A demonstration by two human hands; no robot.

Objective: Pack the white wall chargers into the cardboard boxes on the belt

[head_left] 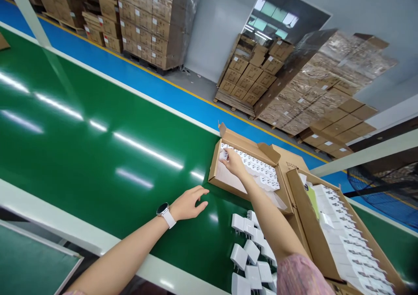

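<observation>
My right hand [234,162] reaches into an open cardboard carton [214,169], its fingers closed on a white plug charger [224,154] at the carton's left corner. Rows of white chargers [257,165] line the far side of this carton, with white sheet material [228,176] in front of them. Over the green work surface [156,177] hovers my left hand [189,202], fingers apart and holding nothing, with a watch on the wrist. Several loose white chargers [239,256] with metal prongs lie below my right forearm, which partly hides them.
On the right, a second open carton [298,199] holds a row of white chargers [352,238] and a yellow-green item [311,199]. Stacked boxes on pallets [146,25] stand beyond the blue floor lane [156,86]. A black wire fan guard [385,190] is at far right.
</observation>
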